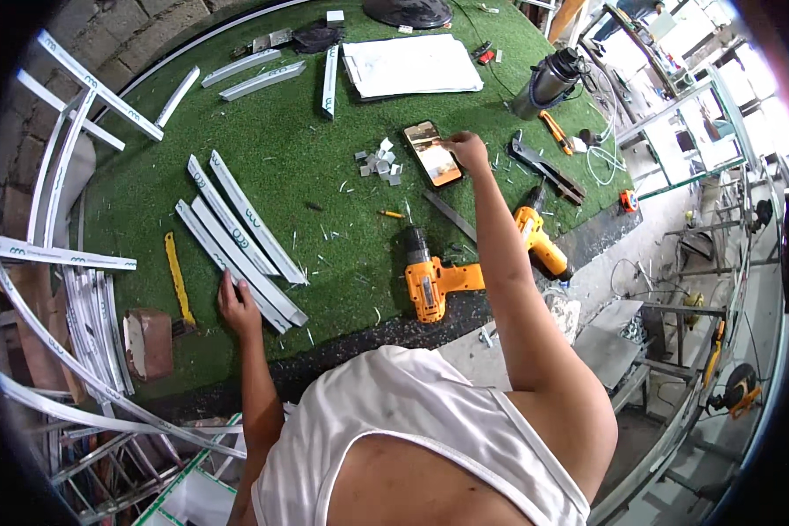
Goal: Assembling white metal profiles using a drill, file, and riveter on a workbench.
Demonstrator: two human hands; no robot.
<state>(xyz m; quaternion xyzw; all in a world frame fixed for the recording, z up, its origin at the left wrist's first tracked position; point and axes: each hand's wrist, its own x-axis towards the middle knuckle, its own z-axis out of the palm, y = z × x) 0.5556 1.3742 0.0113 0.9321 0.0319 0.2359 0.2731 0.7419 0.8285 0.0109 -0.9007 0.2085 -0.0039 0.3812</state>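
Observation:
My left hand [238,307] rests at the near end of several white plastic profile strips [233,235] with green marks. Its fingers are stretched out and touch the side of the leftmost strip, not wrapped round it. Over a phone [434,156] with a lit screen, my right hand [469,152] reaches out with a finger extended onto the screen's right side. The phone lies on the green turf-like table cover. Two yellow-orange drills, one [430,282] left of my right forearm and another [542,241] right of it, lie nearby.
Small white offcuts [380,163] lie left of the phone. White sheets [412,66], a dark bottle [548,83], black-handled shears [545,171] and an orange cutter [556,131] sit farther off. A yellow blade-like tool [178,279] lies left. White frames [61,254] stand along the left edge.

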